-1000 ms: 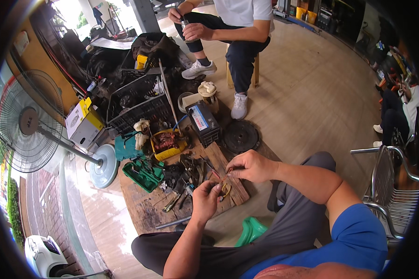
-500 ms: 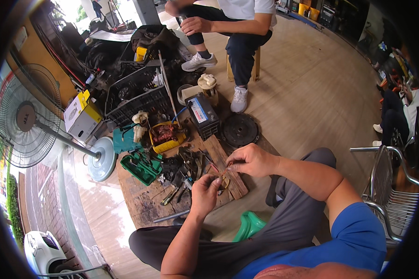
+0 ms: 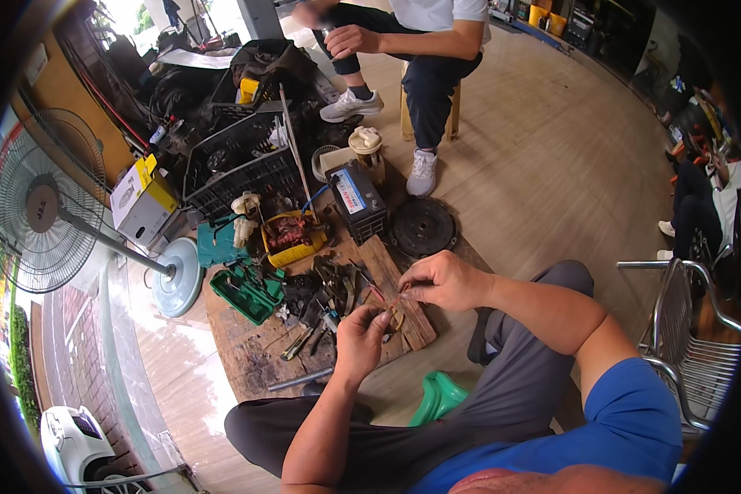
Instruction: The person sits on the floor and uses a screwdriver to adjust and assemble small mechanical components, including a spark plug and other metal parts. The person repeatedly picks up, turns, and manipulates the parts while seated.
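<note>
Over the near edge of the wooden workbench (image 3: 239, 350), both of my hands pinch a thin reddish wire (image 3: 394, 303). My left hand (image 3: 362, 339) has thumb and forefinger pressed together on its near end. My right hand (image 3: 446, 281) comes in from the right, fingers closed on the far end. Just beyond the fingertips lies a jumble of hand tools (image 3: 337, 284), with pliers (image 3: 296, 344) at its near side. A metal tube (image 3: 300, 379) rests along the bench's near edge. The wire's exact ends are covered by my fingers.
An open green case (image 3: 247, 292), a yellow tray (image 3: 276, 254) of reddish parts, a battery (image 3: 359, 206) and a black disc (image 3: 422, 228) surround the bench work. A standing fan (image 3: 45, 206) is at left. Another person (image 3: 428, 90) sits opposite. A metal chair (image 3: 683, 337) stands right.
The view has shifted very slightly. My hands keep nearly the same pose around the wire, and the person opposite has moved a hand a little.
</note>
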A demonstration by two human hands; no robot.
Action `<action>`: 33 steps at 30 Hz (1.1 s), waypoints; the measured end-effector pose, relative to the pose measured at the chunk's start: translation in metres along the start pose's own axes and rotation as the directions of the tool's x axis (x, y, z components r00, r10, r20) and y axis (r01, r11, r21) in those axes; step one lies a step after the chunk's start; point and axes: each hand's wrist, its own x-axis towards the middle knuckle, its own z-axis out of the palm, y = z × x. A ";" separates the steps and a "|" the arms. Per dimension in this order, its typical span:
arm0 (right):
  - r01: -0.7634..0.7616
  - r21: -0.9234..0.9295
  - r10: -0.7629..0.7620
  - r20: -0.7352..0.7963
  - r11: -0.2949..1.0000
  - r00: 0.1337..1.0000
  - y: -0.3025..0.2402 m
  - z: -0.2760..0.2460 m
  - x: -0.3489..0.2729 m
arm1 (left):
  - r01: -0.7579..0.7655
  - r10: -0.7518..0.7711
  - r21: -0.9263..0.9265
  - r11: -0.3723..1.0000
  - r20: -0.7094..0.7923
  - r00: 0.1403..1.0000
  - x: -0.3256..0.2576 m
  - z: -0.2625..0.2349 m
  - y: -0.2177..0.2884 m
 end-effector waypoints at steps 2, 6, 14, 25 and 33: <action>0.005 0.000 -0.005 -0.004 1.000 1.000 0.000 0.000 -0.001 | 0.022 -0.022 -0.022 1.000 -0.017 1.000 -0.001 0.002 0.005; 0.028 -0.004 -0.028 -0.005 1.000 1.000 0.001 0.000 0.000 | 0.007 -0.008 -0.018 1.000 -0.034 0.999 -0.001 0.001 0.006; 0.016 -0.015 -0.016 0.007 1.000 1.000 0.000 -0.001 -0.001 | -0.139 0.164 0.275 0.951 -0.071 0.984 -0.002 0.001 0.009; 0.043 -0.200 -0.020 0.115 0.979 0.993 0.004 -0.011 0.002 | -0.032 0.072 0.331 0.943 -0.111 0.991 0.000 0.000 0.013; 0.009 -0.151 -0.009 -0.005 0.989 1.000 0.012 -0.019 0.017 | -0.141 0.172 0.167 0.976 -0.190 0.967 0.004 -0.012 0.028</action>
